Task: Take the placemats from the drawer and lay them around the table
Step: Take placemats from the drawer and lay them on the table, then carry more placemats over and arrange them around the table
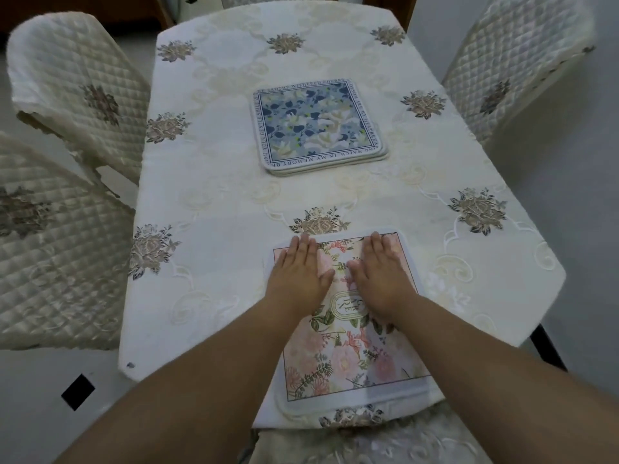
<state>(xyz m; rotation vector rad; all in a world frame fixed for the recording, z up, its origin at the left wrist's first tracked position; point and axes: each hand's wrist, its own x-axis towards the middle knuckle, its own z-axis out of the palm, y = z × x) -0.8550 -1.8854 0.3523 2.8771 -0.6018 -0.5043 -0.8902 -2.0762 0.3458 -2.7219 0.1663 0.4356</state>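
Observation:
A pink floral placemat lies flat at the near end of the table, which is covered by a cream embroidered cloth. My left hand and my right hand press on the mat's far half, side by side, palms down with straight fingers. A small stack of blue floral placemats with lettering round the border sits in the middle of the table, well beyond both hands.
Two chairs with quilted cream covers stand along the table's left side, one more at the right. A fourth chair's seat is tucked under the near edge below my arms.

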